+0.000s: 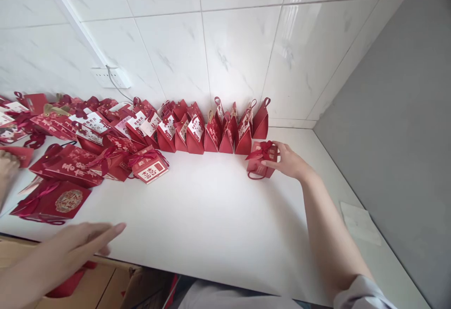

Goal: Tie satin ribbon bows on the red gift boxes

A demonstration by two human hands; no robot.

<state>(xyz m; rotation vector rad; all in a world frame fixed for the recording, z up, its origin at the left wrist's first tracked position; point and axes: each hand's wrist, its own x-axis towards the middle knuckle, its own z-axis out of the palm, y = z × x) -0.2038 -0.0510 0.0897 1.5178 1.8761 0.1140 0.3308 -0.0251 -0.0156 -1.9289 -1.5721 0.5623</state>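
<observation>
My right hand (287, 159) grips a small red gift box (260, 161) with a dark red ribbon bow and a cord handle, at the right end of the row of boxes. My left hand (93, 238) hovers above the front left edge of the white table (211, 215), its fingers extended and nothing in them. Beyond it lies a red box with a round gold emblem (68, 201). A box with a white and gold label (151, 170) sits farther right. Behind stand several pointed red boxes (213, 135), some with white tags, along the wall.
Another person's hand (7, 166) is at the far left edge by a red item. Cardboard boxes (114, 290) stand below the table's front left. A wall socket (111, 78) with a cable is behind; a grey partition (394, 112) bounds the right.
</observation>
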